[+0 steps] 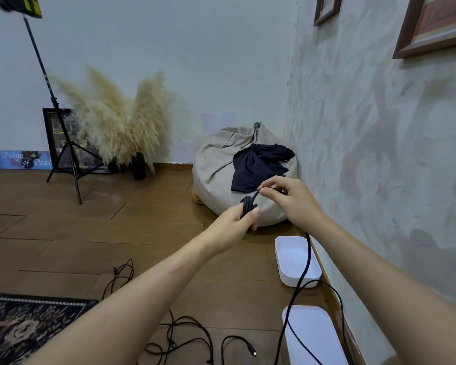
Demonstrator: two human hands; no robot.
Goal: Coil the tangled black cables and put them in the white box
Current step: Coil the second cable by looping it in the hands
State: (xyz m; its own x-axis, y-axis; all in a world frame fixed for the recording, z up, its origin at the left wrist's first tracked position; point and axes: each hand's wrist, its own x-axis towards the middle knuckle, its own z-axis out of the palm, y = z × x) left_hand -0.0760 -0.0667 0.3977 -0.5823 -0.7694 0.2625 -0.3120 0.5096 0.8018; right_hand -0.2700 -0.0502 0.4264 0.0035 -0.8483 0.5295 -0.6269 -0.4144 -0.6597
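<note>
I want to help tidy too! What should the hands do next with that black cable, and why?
Probably the right hand should wrap another loop of the cable onto the coil that the left hand grips. A long stretch hangs loose, trailing past the white box to the floor, so it isn't ready to go in yet.

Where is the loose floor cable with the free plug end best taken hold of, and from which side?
Probably just behind its plug end, pinched from above. It lies flat on the wooden floor, and that free end sits apart from the tangled loops, so coiling could start there without dragging a knot.
</note>
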